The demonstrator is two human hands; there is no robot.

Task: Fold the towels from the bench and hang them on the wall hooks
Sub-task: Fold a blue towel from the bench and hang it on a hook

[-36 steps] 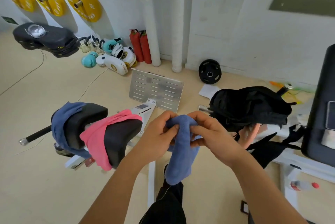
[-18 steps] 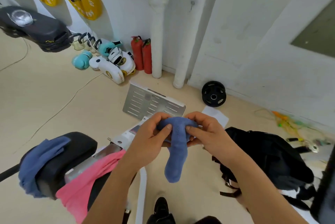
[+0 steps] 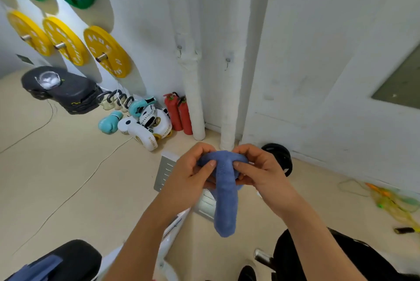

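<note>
Both hands (image 3: 227,173) pinch blue towel (image 3: 225,192) — wall hooks (image 3: 179,50) above, white pipes (image 3: 193,89) beside.

Beige floor (image 3: 56,178) — boxing gloves (image 3: 141,121), 2 red extinguishers (image 3: 178,113), black plate (image 3: 280,158).

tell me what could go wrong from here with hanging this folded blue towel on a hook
The blue towel is folded into a thick, narrow bundle, while the wall hooks look small and thin, so it may not catch and could slide off. The left hand and right hand pinch only its top; easing either grip to reach could let the fold open. Two white pipes stand right beside the hooks and may crowd the hanging towel.
</note>
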